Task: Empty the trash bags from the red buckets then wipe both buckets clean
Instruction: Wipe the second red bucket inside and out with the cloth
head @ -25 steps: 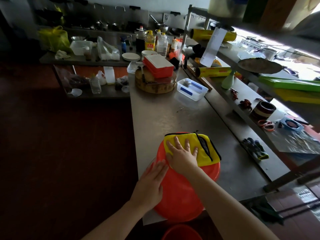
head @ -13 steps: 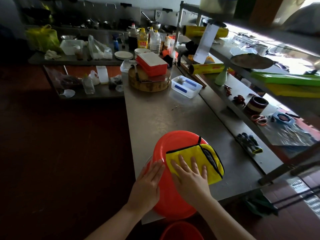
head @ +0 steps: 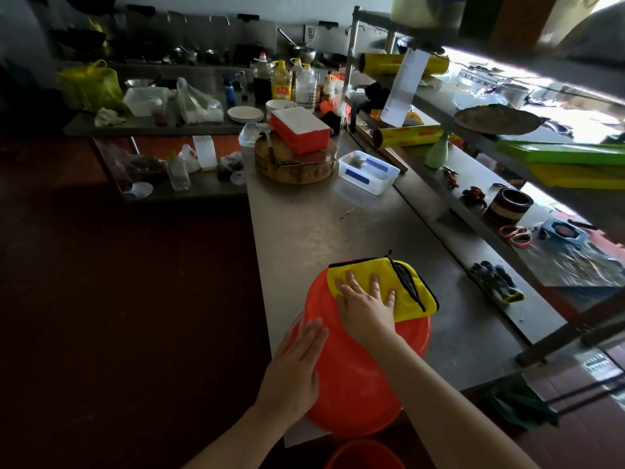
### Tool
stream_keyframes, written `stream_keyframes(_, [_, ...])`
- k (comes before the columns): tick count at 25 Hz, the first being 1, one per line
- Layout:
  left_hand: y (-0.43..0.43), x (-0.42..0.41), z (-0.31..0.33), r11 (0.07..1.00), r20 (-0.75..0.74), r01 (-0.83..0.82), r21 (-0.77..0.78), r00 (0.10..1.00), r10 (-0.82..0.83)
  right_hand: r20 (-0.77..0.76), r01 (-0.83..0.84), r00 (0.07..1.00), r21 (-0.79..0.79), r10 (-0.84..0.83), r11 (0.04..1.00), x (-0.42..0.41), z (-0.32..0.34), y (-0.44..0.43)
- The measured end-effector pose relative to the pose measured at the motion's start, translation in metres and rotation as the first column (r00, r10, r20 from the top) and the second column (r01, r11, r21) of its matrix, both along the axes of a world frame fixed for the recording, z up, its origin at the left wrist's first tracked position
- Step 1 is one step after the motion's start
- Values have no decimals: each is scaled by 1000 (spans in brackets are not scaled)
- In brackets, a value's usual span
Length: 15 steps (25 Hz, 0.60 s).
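A red bucket [head: 355,377] lies upside down on the near end of the steel counter [head: 311,225], its base facing up. A yellow cloth with black trim [head: 411,287] is spread over the far part of that base. My right hand [head: 367,306] presses flat on the cloth with fingers spread. My left hand [head: 294,370] rests flat against the bucket's left side, fingers straight. The rim of a second red bucket [head: 363,455] shows below the counter at the bottom edge.
Farther along the counter stand a round wooden chopping block [head: 294,164] with a red box on it and a clear plastic tub [head: 368,170]. Dark gloves [head: 497,282] lie on the lower shelf to the right. Bottles and plates crowd the back counter. Dark floor lies to the left.
My right hand has slid the yellow cloth from the near right part of the bucket's base back toward its far edge. My left hand stays on the bucket's side.
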State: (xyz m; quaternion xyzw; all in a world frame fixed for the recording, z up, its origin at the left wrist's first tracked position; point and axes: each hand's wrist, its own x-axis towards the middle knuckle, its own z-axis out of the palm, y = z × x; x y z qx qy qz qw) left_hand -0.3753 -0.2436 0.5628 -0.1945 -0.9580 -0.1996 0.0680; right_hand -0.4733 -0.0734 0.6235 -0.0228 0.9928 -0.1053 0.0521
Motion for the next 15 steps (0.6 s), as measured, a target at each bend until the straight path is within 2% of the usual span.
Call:
stream_keyframes(9, [-4, -1, -5, 998, -41, 56, 33, 998, -54, -27, -73, 997, 57, 75, 996, 88, -15, 36])
stream_keyframes(15, [-2, -5, -7, 998, -26, 39, 58, 999, -38, -16, -15, 1000, 64, 16, 998, 55, -18, 29])
